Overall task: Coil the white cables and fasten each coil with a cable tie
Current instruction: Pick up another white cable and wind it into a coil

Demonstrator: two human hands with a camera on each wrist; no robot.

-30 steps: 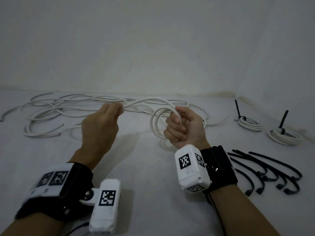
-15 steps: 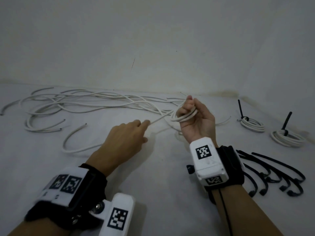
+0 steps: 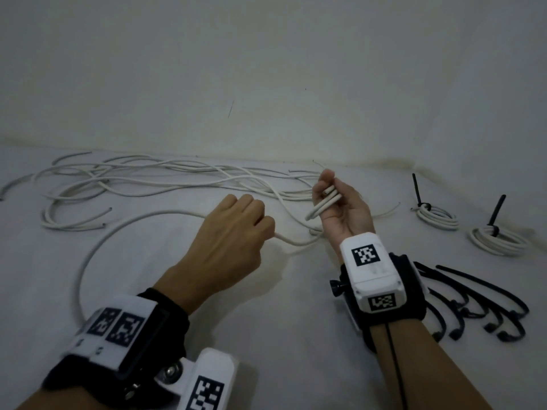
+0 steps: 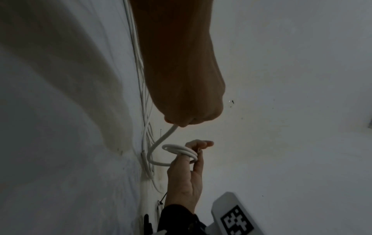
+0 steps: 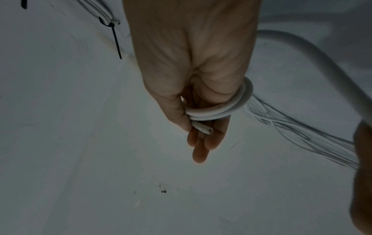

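Now, cable [image 3: 124, 232] at frame centre: light, springy, wants to uncoil. Your right hand [image 3: 340, 208] has turns wrapped round near-straight fingers, thumb pinning cut end; left hand [image 3: 233, 241] pinches tail. Grip close to coil.

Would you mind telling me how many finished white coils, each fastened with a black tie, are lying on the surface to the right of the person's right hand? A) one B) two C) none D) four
B: two tied coils lie on the surface right of the right hand, the nearer coil and the farther coil, each with a black tie tail sticking up.
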